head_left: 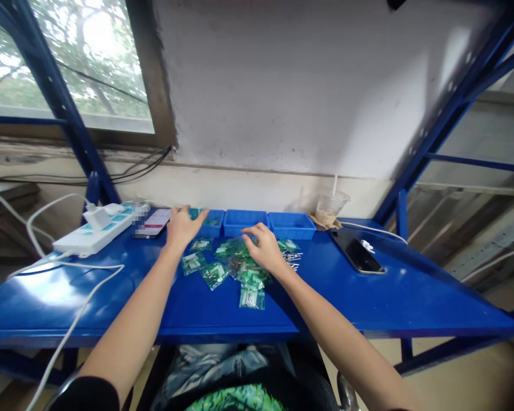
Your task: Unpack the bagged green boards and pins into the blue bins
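My left hand [183, 227] is over the left blue bin [209, 231], thumb and fingers spread apart. A green packet [194, 213] shows between them, seemingly in the bin; whether the fingers touch it I cannot tell. Above a pile of small clear-and-green plastic packets [252, 278] is my right hand [263, 248], its fingers bent and a small gap between thumb and index finger. Nothing shows in that gap. Several packets, such as one flat packet [215, 274], lie left of the pile. Loose metal pieces [293, 261], possibly screws, lie just right of my right hand.
A middle blue bin [246, 222] and a right blue bin [292, 226] stand along the wall. To the right are a plastic cup [330, 206] with a straw, a phone [360, 254] and white earbuds [367, 246]. A power strip [98, 231] and cable occupy the left.
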A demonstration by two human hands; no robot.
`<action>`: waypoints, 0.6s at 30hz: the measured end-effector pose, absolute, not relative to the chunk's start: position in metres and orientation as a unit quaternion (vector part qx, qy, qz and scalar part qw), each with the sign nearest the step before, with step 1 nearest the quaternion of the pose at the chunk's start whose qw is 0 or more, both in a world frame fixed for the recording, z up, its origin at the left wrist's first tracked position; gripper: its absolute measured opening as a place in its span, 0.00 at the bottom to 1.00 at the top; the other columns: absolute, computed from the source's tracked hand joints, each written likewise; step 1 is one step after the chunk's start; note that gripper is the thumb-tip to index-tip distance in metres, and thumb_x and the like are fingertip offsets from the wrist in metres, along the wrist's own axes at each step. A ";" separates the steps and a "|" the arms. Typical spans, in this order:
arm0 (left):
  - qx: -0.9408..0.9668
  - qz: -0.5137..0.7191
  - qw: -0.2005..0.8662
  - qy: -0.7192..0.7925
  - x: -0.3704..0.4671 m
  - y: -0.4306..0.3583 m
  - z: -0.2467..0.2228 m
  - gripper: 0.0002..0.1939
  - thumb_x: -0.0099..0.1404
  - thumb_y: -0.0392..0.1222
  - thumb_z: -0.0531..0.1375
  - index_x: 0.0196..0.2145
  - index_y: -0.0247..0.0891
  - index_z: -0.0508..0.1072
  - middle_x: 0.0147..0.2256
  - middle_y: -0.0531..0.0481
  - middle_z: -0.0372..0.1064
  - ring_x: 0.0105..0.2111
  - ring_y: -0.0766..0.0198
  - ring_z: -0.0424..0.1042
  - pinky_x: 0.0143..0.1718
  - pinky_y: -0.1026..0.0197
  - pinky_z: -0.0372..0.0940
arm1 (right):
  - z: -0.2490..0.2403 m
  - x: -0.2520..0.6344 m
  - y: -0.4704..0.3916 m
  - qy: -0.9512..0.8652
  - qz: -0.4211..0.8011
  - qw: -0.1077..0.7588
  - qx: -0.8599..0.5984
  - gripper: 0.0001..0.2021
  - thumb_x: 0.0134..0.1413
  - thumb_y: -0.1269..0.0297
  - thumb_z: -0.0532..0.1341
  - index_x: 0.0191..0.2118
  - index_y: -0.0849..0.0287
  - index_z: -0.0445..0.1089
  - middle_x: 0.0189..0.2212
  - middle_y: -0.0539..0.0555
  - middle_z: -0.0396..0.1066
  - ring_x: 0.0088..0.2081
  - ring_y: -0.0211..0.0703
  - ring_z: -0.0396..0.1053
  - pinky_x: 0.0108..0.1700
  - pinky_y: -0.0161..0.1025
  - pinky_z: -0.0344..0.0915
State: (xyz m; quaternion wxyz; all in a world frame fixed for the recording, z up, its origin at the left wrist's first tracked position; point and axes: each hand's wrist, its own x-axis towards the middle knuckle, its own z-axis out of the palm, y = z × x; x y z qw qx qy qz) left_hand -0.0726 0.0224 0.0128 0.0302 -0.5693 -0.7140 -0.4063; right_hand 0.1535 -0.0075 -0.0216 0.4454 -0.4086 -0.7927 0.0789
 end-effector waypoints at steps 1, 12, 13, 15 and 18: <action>-0.559 -0.388 0.034 -0.732 -0.077 0.020 0.013 0.30 0.57 0.62 0.51 0.43 0.32 0.72 0.43 0.34 0.69 0.45 0.46 0.67 0.44 0.53 0.60 | -0.021 0.154 -0.008 -0.794 0.079 0.440 -0.412 0.11 0.55 0.65 0.55 0.40 0.57 0.73 0.33 0.55 0.67 0.39 0.43 0.65 0.43 0.40 0.62; -0.594 -0.140 -0.151 -0.778 -0.097 0.024 -0.015 0.23 0.33 0.58 0.67 0.23 0.39 0.70 0.31 0.42 0.73 0.35 0.49 0.71 0.30 0.59 0.59 | -0.021 0.150 -0.010 -0.811 0.080 0.403 -0.417 0.10 0.56 0.64 0.55 0.38 0.58 0.73 0.31 0.55 0.69 0.37 0.43 0.64 0.43 0.41 0.59; -0.606 -0.154 -0.169 -0.762 -0.096 0.025 -0.018 0.21 0.35 0.55 0.67 0.22 0.39 0.69 0.29 0.44 0.72 0.33 0.51 0.71 0.29 0.60 0.59 | -0.021 0.150 -0.010 -0.813 0.080 0.399 -0.416 0.10 0.56 0.64 0.55 0.38 0.58 0.73 0.32 0.55 0.69 0.37 0.43 0.64 0.43 0.41 0.59; -0.631 -0.190 -0.205 -0.723 -0.092 0.024 -0.020 0.16 0.39 0.49 0.66 0.22 0.39 0.67 0.25 0.48 0.69 0.29 0.56 0.69 0.28 0.61 0.58 | -0.021 0.150 -0.010 -0.816 0.080 0.396 -0.414 0.10 0.55 0.64 0.55 0.38 0.58 0.73 0.31 0.55 0.69 0.37 0.43 0.64 0.43 0.41 0.58; -0.688 -0.283 -0.213 -0.633 -0.080 0.015 -0.010 0.11 0.46 0.44 0.63 0.24 0.39 0.65 0.22 0.54 0.63 0.26 0.63 0.64 0.29 0.63 0.57 | -0.019 0.149 -0.012 -0.808 0.105 0.408 -0.413 0.11 0.56 0.62 0.55 0.36 0.58 0.73 0.28 0.53 0.69 0.34 0.42 0.64 0.40 0.38 0.58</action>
